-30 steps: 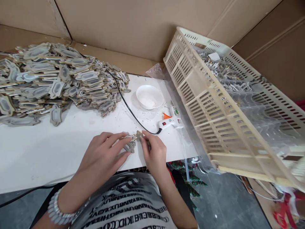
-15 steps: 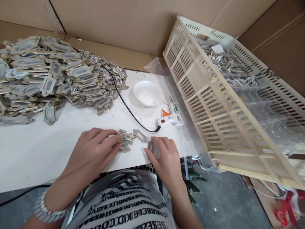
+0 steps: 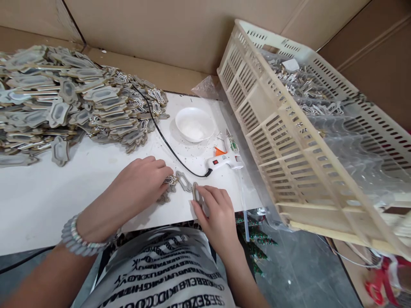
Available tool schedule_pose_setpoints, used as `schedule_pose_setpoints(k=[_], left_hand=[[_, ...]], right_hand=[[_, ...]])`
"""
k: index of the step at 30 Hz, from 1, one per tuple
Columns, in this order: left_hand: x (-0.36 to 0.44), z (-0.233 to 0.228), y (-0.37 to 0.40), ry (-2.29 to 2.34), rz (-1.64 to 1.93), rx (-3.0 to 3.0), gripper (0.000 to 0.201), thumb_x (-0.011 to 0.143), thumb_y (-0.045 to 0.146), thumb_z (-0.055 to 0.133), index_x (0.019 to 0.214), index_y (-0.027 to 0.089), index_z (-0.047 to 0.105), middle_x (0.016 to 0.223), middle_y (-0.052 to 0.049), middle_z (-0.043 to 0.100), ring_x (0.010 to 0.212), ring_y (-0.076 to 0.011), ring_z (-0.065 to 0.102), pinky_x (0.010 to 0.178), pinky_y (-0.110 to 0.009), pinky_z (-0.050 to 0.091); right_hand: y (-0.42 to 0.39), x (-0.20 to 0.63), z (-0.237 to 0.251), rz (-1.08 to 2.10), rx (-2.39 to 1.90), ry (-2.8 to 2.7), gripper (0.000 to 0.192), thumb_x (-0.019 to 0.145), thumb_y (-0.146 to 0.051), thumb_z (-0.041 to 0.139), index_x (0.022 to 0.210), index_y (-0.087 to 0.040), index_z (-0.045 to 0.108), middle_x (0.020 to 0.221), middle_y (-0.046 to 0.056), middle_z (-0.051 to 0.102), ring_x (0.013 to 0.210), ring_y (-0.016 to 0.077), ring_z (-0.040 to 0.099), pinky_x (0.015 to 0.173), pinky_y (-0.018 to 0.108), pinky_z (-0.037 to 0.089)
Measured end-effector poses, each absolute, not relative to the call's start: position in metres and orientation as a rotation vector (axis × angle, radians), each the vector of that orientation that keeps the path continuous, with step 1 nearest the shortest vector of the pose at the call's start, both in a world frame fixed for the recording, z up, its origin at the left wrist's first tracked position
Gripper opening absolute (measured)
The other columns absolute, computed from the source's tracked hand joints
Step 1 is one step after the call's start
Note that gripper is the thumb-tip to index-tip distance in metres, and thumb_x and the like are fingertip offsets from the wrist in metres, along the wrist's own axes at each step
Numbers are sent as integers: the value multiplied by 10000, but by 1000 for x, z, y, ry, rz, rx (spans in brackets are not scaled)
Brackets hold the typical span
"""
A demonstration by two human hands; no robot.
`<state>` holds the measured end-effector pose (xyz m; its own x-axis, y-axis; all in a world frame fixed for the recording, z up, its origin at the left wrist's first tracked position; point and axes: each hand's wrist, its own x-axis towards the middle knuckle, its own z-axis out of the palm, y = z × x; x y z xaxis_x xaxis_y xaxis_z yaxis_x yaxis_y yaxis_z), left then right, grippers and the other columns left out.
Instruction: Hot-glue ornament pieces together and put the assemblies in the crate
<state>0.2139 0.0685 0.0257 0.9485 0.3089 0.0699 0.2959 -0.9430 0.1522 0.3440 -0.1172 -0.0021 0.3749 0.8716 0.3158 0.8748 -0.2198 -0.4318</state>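
Nearest us, our right hand [image 3: 215, 209] rests near the tabletop's [image 3: 80, 184] front edge, fingers curled around a grey frame piece [image 3: 196, 194] that stands tilted on its edge, pinched between thumb and fingers. At nine o'clock from it our left hand [image 3: 141, 184] lies palm down, fingers bent over a small stack of pieces [image 3: 167, 188]; the fingertips press on the top one, whose white and gold pattern shows just past them, and whether the hand grips or only presses we cannot tell. A beaded bracelet [image 3: 80, 239] sits on that wrist. Between the two hands, a flat frame [image 3: 183, 180] lies on the tabletop, just beside the stack and near the tilted piece. At one o'clock from the right hand a white glue gun [image 3: 224, 161] lies on its side, orange trigger up, its black cord [image 3: 160, 132] running off toward eleven o'clock. Beyond it, at twelve o'clock, stands a white bowl [image 3: 195, 124]. Farther off at ten o'clock a big heap of finished pieces [image 3: 64, 102] covers the tabletop's far left. At two o'clock a cream slotted crate [image 3: 289, 141] leans tilted, lined with clear plastic and holding more pieces deep inside. Cardboard walls [image 3: 180, 34] close the back.
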Motion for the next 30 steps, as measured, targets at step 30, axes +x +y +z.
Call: schedule_pose_setpoints(k=[30], left_hand=[[130, 7, 18, 637, 598, 2712, 209, 987, 260, 468, 1043, 271, 669, 1019, -22, 724, 834, -190, 713, 722, -321, 597]], right_hand=[[-82, 346, -6, 27, -1924, -1742, 238, 954, -217, 598, 1176, -204, 683, 1186, 84, 714, 1002, 249, 583, 849, 404, 465]])
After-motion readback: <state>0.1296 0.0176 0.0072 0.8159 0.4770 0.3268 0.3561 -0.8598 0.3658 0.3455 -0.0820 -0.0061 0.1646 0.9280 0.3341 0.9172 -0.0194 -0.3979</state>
